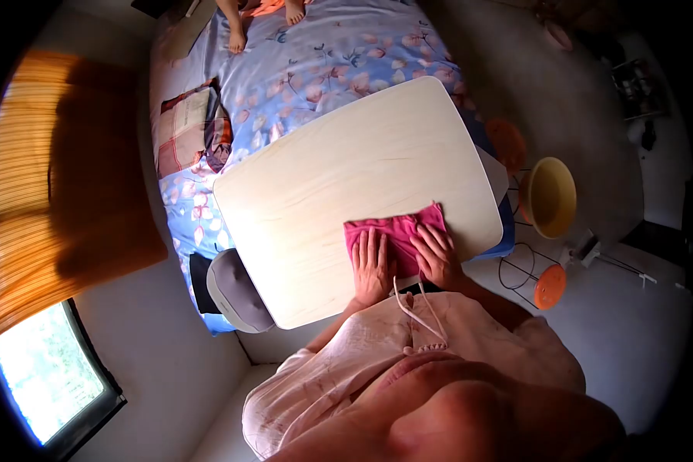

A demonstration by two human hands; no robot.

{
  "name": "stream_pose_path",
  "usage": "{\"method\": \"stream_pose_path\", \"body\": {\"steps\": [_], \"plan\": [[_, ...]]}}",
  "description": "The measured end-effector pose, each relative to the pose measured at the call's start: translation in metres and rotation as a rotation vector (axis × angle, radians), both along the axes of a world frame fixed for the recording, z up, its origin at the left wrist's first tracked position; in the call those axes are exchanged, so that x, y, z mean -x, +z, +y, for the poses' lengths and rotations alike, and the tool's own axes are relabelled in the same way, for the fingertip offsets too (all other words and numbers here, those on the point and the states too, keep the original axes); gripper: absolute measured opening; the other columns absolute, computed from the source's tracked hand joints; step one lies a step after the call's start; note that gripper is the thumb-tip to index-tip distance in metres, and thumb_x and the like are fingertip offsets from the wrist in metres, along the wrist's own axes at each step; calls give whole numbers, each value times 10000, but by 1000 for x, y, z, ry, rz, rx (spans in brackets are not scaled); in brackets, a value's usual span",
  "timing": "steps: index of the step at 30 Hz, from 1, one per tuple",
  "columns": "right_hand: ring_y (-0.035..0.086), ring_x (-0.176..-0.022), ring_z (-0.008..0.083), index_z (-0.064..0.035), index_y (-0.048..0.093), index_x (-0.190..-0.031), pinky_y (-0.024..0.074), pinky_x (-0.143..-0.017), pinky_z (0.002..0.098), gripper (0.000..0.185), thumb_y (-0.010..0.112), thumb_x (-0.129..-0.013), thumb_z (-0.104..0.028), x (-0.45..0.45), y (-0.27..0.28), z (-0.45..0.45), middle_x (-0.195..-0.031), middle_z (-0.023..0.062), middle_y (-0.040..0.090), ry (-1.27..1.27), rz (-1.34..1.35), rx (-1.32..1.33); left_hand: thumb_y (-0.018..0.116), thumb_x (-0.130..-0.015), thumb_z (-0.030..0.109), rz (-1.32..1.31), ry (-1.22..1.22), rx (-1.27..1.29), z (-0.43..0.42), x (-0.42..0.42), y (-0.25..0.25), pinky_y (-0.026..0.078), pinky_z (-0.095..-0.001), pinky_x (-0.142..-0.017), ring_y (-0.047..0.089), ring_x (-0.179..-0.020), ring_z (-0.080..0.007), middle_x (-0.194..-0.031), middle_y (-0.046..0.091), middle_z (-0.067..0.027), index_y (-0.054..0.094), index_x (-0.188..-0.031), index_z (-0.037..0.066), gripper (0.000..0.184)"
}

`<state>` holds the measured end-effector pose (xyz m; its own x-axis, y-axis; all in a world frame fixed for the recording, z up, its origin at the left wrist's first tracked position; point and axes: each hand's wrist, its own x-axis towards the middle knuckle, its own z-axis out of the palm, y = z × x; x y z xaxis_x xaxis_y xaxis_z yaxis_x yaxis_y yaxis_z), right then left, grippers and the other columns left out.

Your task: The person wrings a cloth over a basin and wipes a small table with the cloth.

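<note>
A dark pink cloth [397, 231] lies near the close edge of a pale wood-patterned board [346, 165], looking like a tabletop with rounded corners. My left hand [370, 268] rests flat on the left part of the cloth, its fingers stretched out and slightly apart. On the cloth's right part lies my right hand [437, 258], also flat, with fingers extended. The cloth's far edge is wrinkled, and one corner sticks up beyond my right fingers. Its near edge is partly hidden by my hands and the drawstrings of my pale top.
The board stands over a bed with a blue floral sheet [308, 73]. Folded checked fabric [185, 131] and a grey rounded object [236, 289] lie to its left. At right are a yellow basin [550, 199] and an orange stool [550, 286]. A person's feet [237, 40] show at the far end.
</note>
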<state>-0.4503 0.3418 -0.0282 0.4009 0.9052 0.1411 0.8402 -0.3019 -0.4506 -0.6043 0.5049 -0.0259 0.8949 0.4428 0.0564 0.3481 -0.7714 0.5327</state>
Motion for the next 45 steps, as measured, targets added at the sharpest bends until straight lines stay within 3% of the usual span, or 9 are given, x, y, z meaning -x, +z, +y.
{"method": "stream_pose_path", "body": {"steps": [7, 10, 19, 23, 30, 33, 37, 42, 45], "plan": [[435, -1446, 323, -156, 609, -1411, 332, -1157, 518, 463, 604, -958, -252, -153, -52, 198, -1537, 112, 519, -124, -204, -223, 626, -908, 326, -273, 136, -289, 165, -160, -52, 217, -618, -1221, 306, -1479, -514, -1583, 351, -336, 413, -1512, -53, 744], [435, -1442, 319, -152, 587, -1439, 330, -1160, 514, 455, 574, -1006, -293, -182, -62, 235, -1543, 87, 515, -207, -242, -209, 602, -943, 358, -184, 171, -308, 207, -197, -57, 183, -610, -1233, 284, -1497, -496, -1590, 353, -318, 392, -1525, -48, 740], [421, -1465, 337, -57, 591, -1429, 351, -1150, 519, 471, 600, -987, -220, -20, -8, 4, -1548, 146, 498, -27, 3, -3, 707, -875, 240, -48, 26, -68, 8, -9, -18, 238, -635, -1212, 307, -1497, -493, -1612, 347, -284, 427, -1519, -32, 753], [441, -1435, 361, -63, 608, -1403, 345, -1159, 526, 449, 594, -964, -156, -11, 2, -5, -1521, 151, 518, -20, 69, 20, 722, -850, 233, 0, 27, -36, -4, -3, -14, 219, -630, -1222, 286, -1506, -493, -1627, 308, -294, 416, -1521, -36, 785], [434, -1440, 309, -152, 628, -1389, 329, -1161, 510, 409, 588, -1000, -271, -174, -57, 210, -1512, 92, 545, -170, -177, -228, 649, -898, 343, -216, 177, -270, 169, -177, -53, 220, -616, -1217, 310, -1486, -493, -1595, 353, -311, 399, -1524, -37, 773], [438, -1435, 304, -152, 630, -1383, 327, -1160, 507, 404, 576, -1011, -299, -197, -57, 240, -1509, 90, 547, -215, -208, -243, 637, -914, 339, -178, 205, -284, 204, -211, -47, 222, -611, -1217, 323, -1481, -483, -1592, 363, -302, 406, -1522, -33, 749], [440, -1433, 300, -137, 609, -1409, 333, -1151, 505, 428, 581, -1010, -291, -163, -54, 170, -1527, 89, 527, -184, -231, -215, 625, -943, 311, -253, 94, -285, 153, -171, -54, 234, -611, -1213, 334, -1480, -474, -1589, 377, -289, 423, -1512, -34, 695], [460, -1427, 346, -93, 622, -1399, 372, -1138, 521, 434, 604, -988, -233, -57, -14, -24, -1551, 134, 500, -140, -125, -43, 727, -881, 279, -167, -127, -70, -5, -53, -31, 235, -603, -1231, 329, -1500, -460, -1608, 370, -263, 419, -1530, -27, 782], [452, -1429, 355, -86, 638, -1366, 358, -1153, 529, 407, 618, -974, -195, -40, -5, -50, -1531, 147, 512, -166, -24, 9, 728, -874, 288, -73, -161, 10, -21, -49, -15, 236, -593, -1233, 311, -1507, -468, -1615, 360, -269, 411, -1539, -19, 798]]}}
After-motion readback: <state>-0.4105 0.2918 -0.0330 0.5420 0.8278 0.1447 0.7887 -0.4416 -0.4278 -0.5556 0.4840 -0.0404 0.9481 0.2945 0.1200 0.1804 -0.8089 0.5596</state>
